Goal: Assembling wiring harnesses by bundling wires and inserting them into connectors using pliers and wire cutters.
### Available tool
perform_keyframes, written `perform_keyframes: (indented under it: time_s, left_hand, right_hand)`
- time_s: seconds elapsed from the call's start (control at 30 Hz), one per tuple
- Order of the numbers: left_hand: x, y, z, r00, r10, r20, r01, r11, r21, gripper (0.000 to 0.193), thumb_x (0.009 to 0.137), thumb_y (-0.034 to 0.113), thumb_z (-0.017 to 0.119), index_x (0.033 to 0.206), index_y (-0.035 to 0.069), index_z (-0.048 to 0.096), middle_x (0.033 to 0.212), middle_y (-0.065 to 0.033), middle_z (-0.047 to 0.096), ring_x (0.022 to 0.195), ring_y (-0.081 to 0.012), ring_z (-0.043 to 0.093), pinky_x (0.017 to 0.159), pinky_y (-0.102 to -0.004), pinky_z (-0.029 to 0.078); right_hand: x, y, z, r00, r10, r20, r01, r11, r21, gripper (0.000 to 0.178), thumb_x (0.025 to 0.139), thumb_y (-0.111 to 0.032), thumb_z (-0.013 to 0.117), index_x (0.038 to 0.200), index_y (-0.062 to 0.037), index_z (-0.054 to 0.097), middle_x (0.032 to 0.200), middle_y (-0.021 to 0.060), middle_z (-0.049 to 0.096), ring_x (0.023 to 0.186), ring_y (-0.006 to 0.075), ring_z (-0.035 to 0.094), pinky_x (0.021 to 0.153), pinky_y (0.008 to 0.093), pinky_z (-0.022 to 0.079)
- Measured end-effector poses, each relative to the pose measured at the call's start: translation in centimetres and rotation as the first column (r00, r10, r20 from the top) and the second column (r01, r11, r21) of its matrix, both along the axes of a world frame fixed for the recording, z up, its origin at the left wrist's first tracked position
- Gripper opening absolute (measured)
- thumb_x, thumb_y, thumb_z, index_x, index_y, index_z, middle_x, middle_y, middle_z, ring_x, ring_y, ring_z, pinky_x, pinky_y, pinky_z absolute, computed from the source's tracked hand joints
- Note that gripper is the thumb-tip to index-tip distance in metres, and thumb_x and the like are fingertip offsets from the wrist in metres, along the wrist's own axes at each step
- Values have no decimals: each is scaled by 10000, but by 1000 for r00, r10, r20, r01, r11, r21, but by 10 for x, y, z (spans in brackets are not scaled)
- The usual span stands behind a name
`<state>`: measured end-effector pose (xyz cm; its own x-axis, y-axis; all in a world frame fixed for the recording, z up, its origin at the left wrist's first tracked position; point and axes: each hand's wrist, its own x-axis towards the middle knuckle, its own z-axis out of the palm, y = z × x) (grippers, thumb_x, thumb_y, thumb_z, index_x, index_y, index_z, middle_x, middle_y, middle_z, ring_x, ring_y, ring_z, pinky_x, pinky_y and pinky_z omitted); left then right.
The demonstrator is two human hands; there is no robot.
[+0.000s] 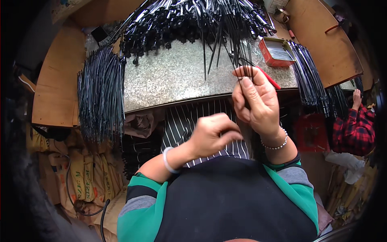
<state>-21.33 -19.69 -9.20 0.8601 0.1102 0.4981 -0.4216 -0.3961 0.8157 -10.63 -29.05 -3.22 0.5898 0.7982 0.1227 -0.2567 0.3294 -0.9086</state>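
Note:
My right hand [258,101] is raised at the front edge of the grey speckled worktop [169,76]. Its thumb and fingers pinch the lower ends of several thin black rods [245,52], which reach up toward the pile. In front of my striped lap, my left hand [215,135] hovers with curled fingers. Motion blurs it, and whether anything is in it does not show. Just behind my right hand lies a tool with a red handle [269,78], its far part hidden by the rods. A big heap of black rods with knobbed ends [161,30] covers the worktop's back.
A red open box [277,52] of thin metal pins stands at the right. Bundles of thin black rods hang over the left edge [100,92] and right edge [308,74]. Wooden panels [56,76] flank the worktop. Sacks [86,173] lie below left. Another person's checked sleeve [354,131] shows far right.

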Motion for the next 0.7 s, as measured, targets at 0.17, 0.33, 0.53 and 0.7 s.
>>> perform_keyframes:
  time_s: [0.17, 0.33, 0.53, 0.7]
  left_hand:
    - [68, 77, 28, 874, 487, -10, -435, 772, -463, 395, 927, 334, 451, 1096, -22, 469, 979, -85, 535, 894, -131, 486, 828, -275, 385]
    - [111, 118, 54, 988, -85, -129, -24, 744, -668, 433, 959, 334, 352, 1120, -52, 463, 955, -139, 591, 776, -159, 586, 771, -281, 494]
    - [107, 103, 55, 989, -132, 63, 146, 924, -353, 256, 947, 196, 423, 1029, -31, 511, 832, -64, 588, 795, -164, 607, 791, -302, 488]
    - [95, 105, -1, 987, -55, -148, 40, 994, -104, 183, 937, 151, 448, 1029, 15, 528, 929, -64, 608, 920, -143, 578, 839, -277, 444]
  right_hand:
    - [7, -19, 24, 994, 83, -77, -81, 996, 22, 354, 966, -130, 321, 1250, 80, 355, 578, -11, 368, 367, 15, 250, 323, 146, 224]
    - [5, -37, 22, 990, 141, -8, -141, 987, -71, 316, 952, -122, 380, 1196, 65, 456, 534, -38, 391, 412, 10, 312, 393, 149, 267]
    - [5, -52, -123, 826, -75, 559, 185, 973, -142, 129, 897, -32, 452, 951, 31, 550, 662, 48, 553, 565, 113, 513, 541, 237, 420]
    - [32, -31, -221, 449, 9, 893, 465, 852, -242, 133, 805, -49, 549, 930, -9, 573, 805, 163, 613, 724, 361, 569, 684, 389, 468]
